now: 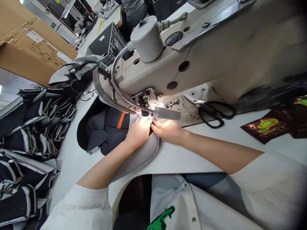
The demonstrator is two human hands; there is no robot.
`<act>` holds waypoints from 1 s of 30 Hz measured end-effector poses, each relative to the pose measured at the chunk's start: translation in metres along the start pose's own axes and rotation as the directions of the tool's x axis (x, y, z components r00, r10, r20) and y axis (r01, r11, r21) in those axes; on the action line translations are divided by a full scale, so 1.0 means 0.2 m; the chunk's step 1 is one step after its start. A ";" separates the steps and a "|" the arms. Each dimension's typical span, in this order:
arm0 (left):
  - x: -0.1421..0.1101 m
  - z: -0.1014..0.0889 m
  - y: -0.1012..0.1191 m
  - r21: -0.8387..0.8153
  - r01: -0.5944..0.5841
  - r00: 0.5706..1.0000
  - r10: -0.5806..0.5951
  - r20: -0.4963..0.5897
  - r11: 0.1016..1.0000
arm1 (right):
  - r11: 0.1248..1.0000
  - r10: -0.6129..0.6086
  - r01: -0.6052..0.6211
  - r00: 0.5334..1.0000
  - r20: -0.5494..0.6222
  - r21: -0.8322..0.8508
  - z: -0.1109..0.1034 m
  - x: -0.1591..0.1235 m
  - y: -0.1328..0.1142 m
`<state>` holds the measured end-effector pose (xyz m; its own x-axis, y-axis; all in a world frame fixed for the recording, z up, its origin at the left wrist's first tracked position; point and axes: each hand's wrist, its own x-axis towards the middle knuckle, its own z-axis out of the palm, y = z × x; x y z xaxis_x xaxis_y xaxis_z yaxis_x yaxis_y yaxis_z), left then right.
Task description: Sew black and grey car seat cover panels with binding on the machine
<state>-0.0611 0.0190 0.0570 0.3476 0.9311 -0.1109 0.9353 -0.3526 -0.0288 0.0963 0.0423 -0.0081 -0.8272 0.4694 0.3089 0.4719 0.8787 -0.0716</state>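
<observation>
Pinching grey fabric [146, 151], both hands [138, 132] [168, 131] crowd the lamp [168, 113], scissors [204, 103] lying near.

From my remote seat I watch through one camera on the wearer's head, facing forward and down onto the white flat-topped bench [196, 153]. It looks from close by (the beige metal sewing machine [227, 54] crowds the upper right), with two white fabric sleeves [83, 204] entering from below and a large brown cardboard box [21, 30] farther off, upper left.
</observation>
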 end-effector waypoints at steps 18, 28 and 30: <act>0.07 0.02 -0.07 -0.312 0.032 0.988 -0.077 -0.134 0.950 | 0.990 0.136 -0.138 0.990 0.035 0.038 -0.01 0.00 -0.04; -0.01 0.04 0.05 0.088 -0.032 0.999 0.029 0.038 0.996 | 0.987 0.128 -0.125 0.991 -0.028 0.103 -0.15 -0.16 0.05; 0.00 0.01 0.05 0.076 -0.099 0.993 0.094 0.072 0.992 | 0.957 0.290 -0.290 0.957 -0.034 0.007 -0.18 -0.24 0.08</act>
<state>-0.0516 0.0155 0.0540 0.4281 0.8847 -0.1844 0.8885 -0.4493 -0.0929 0.1557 0.0312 0.0104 -0.6442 0.7006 0.3069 0.6891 0.7058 -0.1646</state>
